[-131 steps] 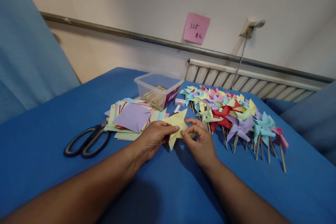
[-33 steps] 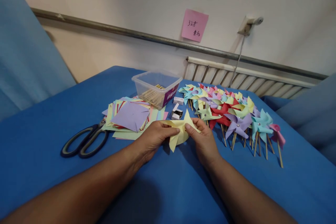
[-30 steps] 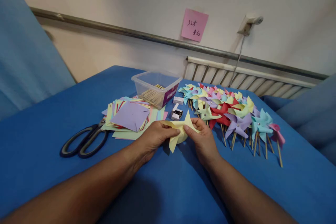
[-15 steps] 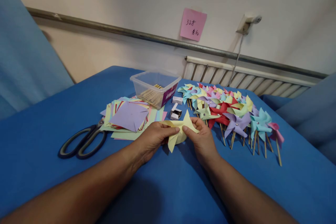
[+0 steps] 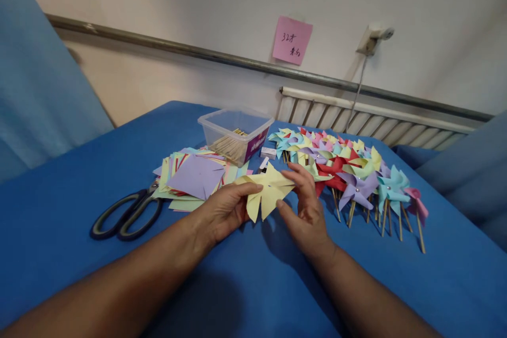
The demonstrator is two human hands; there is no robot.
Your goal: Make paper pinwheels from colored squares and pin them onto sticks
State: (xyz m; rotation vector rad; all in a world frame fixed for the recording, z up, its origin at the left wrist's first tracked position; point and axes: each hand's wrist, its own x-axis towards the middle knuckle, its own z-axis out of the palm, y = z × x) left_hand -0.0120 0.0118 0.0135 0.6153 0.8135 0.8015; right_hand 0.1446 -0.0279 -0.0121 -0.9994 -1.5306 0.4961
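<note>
A pale yellow square of cut paper [image 5: 269, 195], its flaps loose and spread in a pinwheel shape, is raised over the table. My left hand [image 5: 227, 206] pinches its left side, thumb on top and fingers underneath. Beside the paper's right edge, my right hand [image 5: 307, 211] is open with thumb and fingers apart. Its thumb tip is at or very near the lower right flap; whether it touches I cannot tell. Just behind the paper, a small open box [image 5: 263, 164] is mostly covered. A second small white box [image 5: 268, 153] sits farther back.
Large scissors [image 5: 124, 215] lie left of a stack of coloured paper squares [image 5: 198, 175]. A clear plastic tub [image 5: 237, 134] of thin sticks stands behind. Many finished pinwheels on sticks [image 5: 358, 187] crowd the right side of the blue table [image 5: 253, 285]. A radiator [image 5: 372, 113] is against the wall.
My right hand has let go of the paper and its fingers have spread. The curled flaps have opened out flatter. My left hand still grips the paper's left side.
</note>
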